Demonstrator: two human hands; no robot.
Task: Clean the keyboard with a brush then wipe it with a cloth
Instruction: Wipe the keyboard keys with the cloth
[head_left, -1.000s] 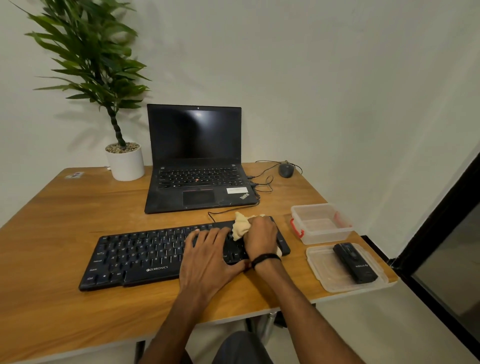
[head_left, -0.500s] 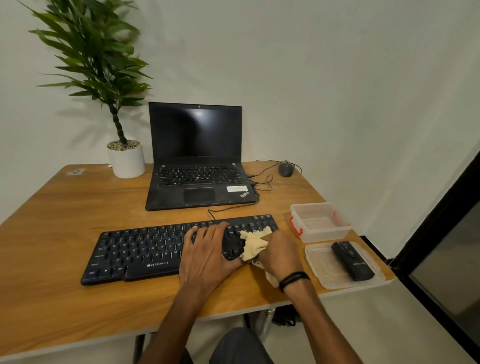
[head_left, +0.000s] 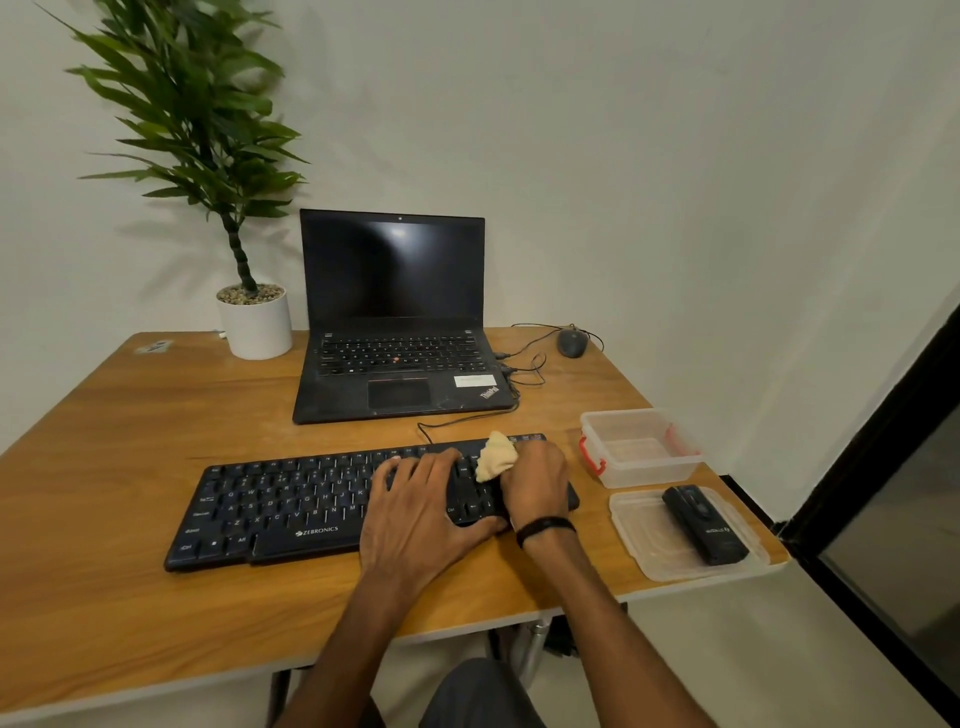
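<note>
Risk noted: a heavy stroke with the cloth (head_left: 496, 457) could snag a keycap edge and lift it, or shove the keyboard (head_left: 291, 509) rightward into the clear container (head_left: 644, 470) near its end. Keyboard: black, flat on the worktop (head_left: 130, 467), lower centre of frame, white legends legible. Left hand (head_left: 421, 514) rests flat, fingers spread over the keys. Right hand (head_left: 535, 483) grips the bunched pale cloth on the right-end keys.
</note>
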